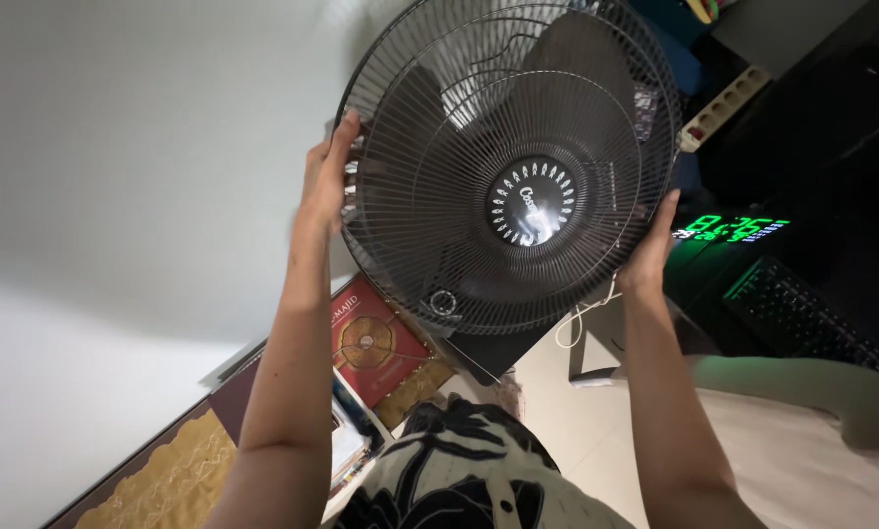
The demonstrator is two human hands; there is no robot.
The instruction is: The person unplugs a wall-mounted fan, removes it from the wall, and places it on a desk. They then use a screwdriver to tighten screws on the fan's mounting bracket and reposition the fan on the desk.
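Between my palms sits the fan (510, 167), raised before me, my left hand (328, 176) clasping one rim and my right hand (649, 247) the opposite, so the round grille stays level and steady.

A pale tiled floor (576, 411) carries a gold-patterned mat (165, 475), a red book (371, 343) and a white cable (571, 323).
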